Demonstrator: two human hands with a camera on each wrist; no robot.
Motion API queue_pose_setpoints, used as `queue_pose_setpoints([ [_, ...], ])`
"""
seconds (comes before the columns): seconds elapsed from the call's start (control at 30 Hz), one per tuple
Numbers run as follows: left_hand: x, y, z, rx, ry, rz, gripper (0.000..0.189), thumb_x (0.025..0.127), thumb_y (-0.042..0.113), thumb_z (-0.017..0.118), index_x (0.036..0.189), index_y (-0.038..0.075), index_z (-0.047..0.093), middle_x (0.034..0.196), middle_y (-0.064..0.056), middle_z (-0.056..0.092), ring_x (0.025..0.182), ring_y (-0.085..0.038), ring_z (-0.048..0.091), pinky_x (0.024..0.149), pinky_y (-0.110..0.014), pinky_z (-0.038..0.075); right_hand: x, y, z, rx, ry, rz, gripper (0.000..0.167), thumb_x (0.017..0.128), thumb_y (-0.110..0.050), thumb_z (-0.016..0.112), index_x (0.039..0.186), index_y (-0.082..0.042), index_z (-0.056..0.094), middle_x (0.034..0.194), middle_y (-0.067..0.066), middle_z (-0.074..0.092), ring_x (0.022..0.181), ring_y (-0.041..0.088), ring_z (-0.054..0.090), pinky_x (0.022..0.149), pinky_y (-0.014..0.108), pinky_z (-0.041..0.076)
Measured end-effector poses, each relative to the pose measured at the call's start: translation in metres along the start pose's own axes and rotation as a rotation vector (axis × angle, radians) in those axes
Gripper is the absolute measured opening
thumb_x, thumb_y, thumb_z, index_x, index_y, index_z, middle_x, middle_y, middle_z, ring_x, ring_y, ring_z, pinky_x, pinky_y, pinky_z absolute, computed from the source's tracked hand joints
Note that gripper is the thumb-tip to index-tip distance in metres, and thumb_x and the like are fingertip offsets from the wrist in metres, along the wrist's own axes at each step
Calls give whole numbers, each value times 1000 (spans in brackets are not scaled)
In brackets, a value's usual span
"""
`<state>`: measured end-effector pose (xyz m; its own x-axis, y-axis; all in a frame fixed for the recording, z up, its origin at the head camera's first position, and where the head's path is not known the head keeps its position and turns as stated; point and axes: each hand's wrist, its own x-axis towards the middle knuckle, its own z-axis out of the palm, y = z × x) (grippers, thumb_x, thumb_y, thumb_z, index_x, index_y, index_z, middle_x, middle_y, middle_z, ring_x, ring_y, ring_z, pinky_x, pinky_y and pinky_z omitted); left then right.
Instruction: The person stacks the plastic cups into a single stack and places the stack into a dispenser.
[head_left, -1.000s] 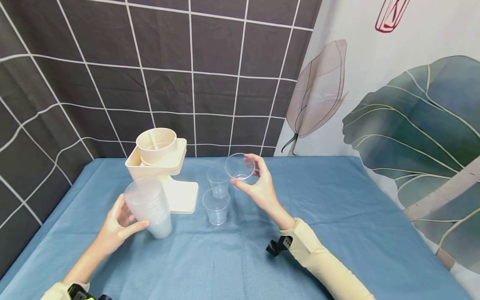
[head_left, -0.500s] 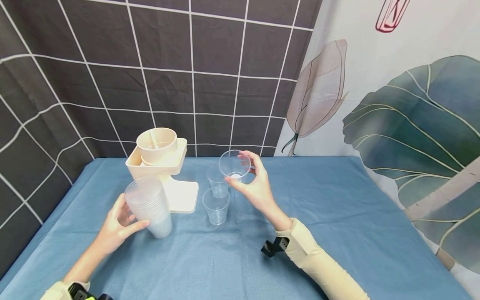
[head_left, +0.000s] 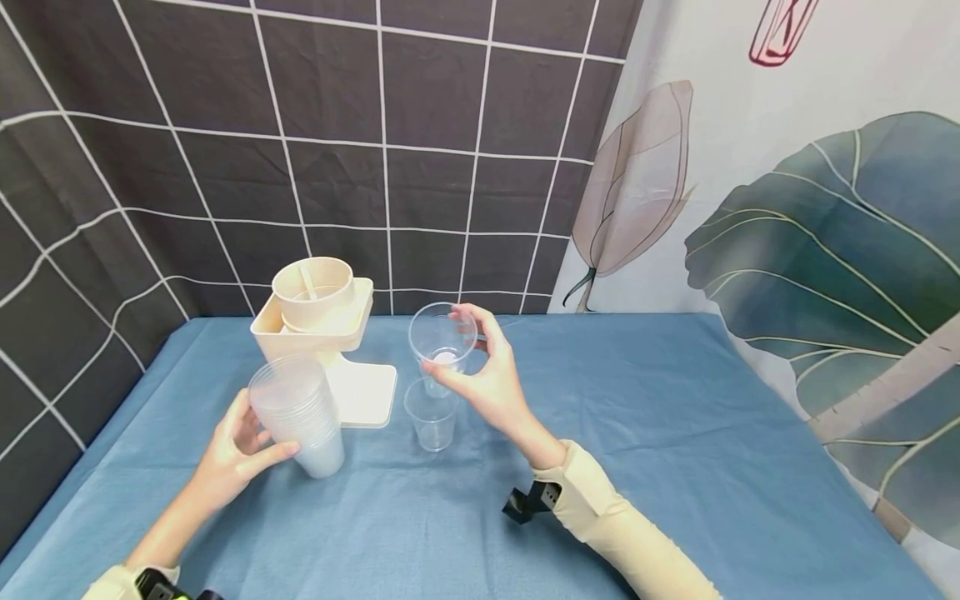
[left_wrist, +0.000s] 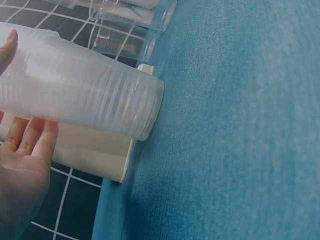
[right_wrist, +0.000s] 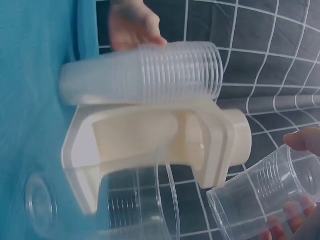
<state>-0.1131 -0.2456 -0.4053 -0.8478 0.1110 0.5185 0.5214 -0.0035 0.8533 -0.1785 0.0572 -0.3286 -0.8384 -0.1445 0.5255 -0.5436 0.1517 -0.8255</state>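
Note:
My left hand (head_left: 232, 457) holds a tall stack of nested clear plastic cups (head_left: 303, 421) that stands on the blue cloth, thumb on one side and fingers on the other in the left wrist view. Between thumb and fingers, my right hand (head_left: 491, 383) grips a single clear plastic cup (right_wrist: 260, 192), raised off the table and slightly tilted. Below it stands another clear cup (head_left: 433, 423) upright on the cloth. A further cup just behind that one is mostly covered by the held cup in the head view.
A cream plastic stand (head_left: 337, 333) with a round holder on top and a flat base (head_left: 366, 396) is just behind the stack. Blue cloth (head_left: 675, 433) covers the table. A dark gridded curtain (head_left: 435, 192) hangs along the back.
My right hand has moved left with its cup, from right of the rear standing cup to over it. The left hand and the stack have stayed still.

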Motion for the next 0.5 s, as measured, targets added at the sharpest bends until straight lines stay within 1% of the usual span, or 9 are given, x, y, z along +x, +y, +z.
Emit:
queue_pose_setpoints([
  [0.1, 0, 0, 0, 4, 4, -6, 81, 66, -31, 59, 135, 6, 39, 125, 10, 55, 114, 1, 54, 91, -10, 46, -1, -2, 5, 16, -16, -18, 67, 71, -9, 82, 130, -14, 51, 124, 6, 61, 113, 18, 55, 91, 44, 43],
  [0.23, 0, 0, 0, 2, 6, -5, 82, 66, -31, 59, 135, 7, 39, 125, 10, 55, 114, 1, 54, 91, -10, 46, -1, -6, 11, 10, -35, -19, 67, 71, -11, 82, 130, -15, 51, 123, 4, 61, 114, 15, 54, 91, 38, 44],
  [0.33, 0, 0, 0, -7, 2, 2, 81, 66, -31, 59, 135, 6, 39, 125, 9, 55, 114, 1, 54, 91, -10, 47, 0, -10, 14, 7, -46, -24, 67, 71, -10, 82, 130, -13, 51, 124, 4, 61, 115, 15, 54, 91, 37, 44],
  [0.5, 0, 0, 0, -11, -2, 6, 80, 66, -31, 58, 135, 6, 39, 124, 8, 56, 114, 0, 54, 90, -11, 47, 2, -16, 18, 30, -51, -37, 71, 70, -9, 82, 132, -8, 47, 125, 6, 59, 116, 17, 54, 92, 39, 44],
])
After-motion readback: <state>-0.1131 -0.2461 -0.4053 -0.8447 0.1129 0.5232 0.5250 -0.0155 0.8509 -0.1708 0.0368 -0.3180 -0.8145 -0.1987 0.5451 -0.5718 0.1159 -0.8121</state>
